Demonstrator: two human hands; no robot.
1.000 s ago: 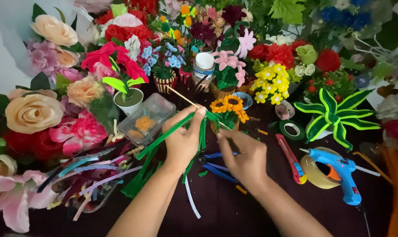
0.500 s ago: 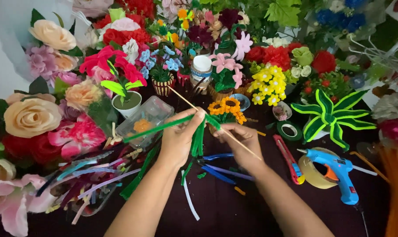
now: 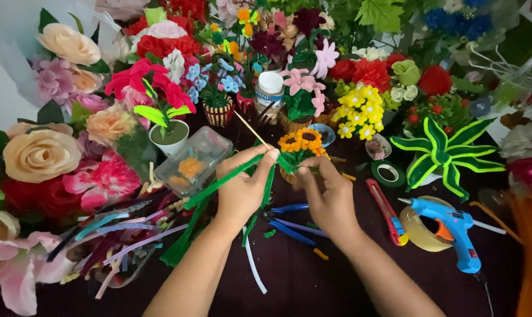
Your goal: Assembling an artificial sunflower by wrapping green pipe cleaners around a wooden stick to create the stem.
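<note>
Left hand (image 3: 242,188) is pinching a green pipe cleaner (image 3: 222,183) closed between thumb and fingers, just left of the small sunflower pot (image 3: 301,144). Right hand (image 3: 327,196) is gripping the cleaner's other end beside a thin wooden stick (image 3: 251,129), directly below that pot.

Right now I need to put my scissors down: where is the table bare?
Bare dark table lies between the two forearms, near the white strip. More sits below the red cutter, left of the blue glue gun. Crowded along the flowers and the stick pile.
</note>
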